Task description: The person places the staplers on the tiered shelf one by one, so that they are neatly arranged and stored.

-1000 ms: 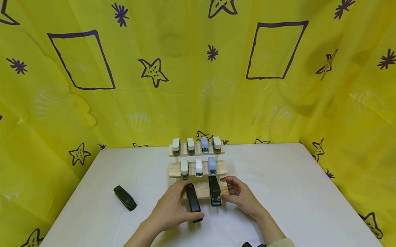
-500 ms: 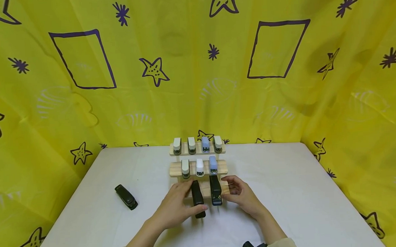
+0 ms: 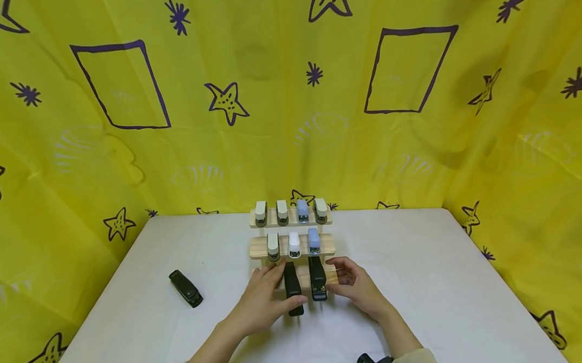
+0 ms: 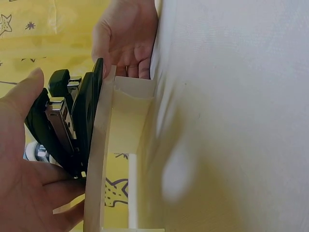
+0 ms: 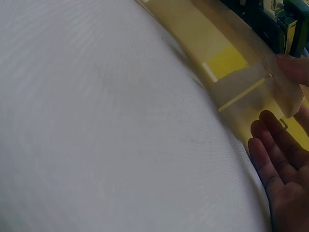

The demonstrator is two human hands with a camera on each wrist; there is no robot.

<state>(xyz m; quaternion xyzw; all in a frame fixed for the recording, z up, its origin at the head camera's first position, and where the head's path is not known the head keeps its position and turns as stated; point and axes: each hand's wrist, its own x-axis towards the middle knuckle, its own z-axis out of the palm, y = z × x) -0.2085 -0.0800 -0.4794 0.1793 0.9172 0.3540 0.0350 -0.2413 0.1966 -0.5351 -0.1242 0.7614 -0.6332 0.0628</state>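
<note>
My left hand [image 3: 259, 302] holds a black stapler [image 3: 293, 289] at the bottom shelf of a tiered wooden rack [image 3: 256, 248]. The thumb lies at the stapler's near end, fingers by its far end; that end overhangs the shelf front. In the left wrist view, the held stapler [image 4: 41, 123] has its arm raised from its base. A second black stapler [image 3: 317, 278] stands to its right on the same shelf. My right hand [image 3: 361, 289] grips that shelf's right end, thumb on the edge in the right wrist view, other fingers beside the side panel [image 5: 251, 99].
On the middle shelf stand a cream, a white and a blue stapler [image 3: 314, 240]. Several small staplers, one blue [image 3: 302, 210], line the top shelf. Another black stapler [image 3: 185, 288] lies on the white table [image 3: 131, 329] at left. A yellow curtain [image 3: 280, 149] closes off the back.
My left hand has moved the held stapler right and farther back onto the bottom shelf, bringing it closer and straighter beside the other black stapler. My right hand stays at the shelf end.
</note>
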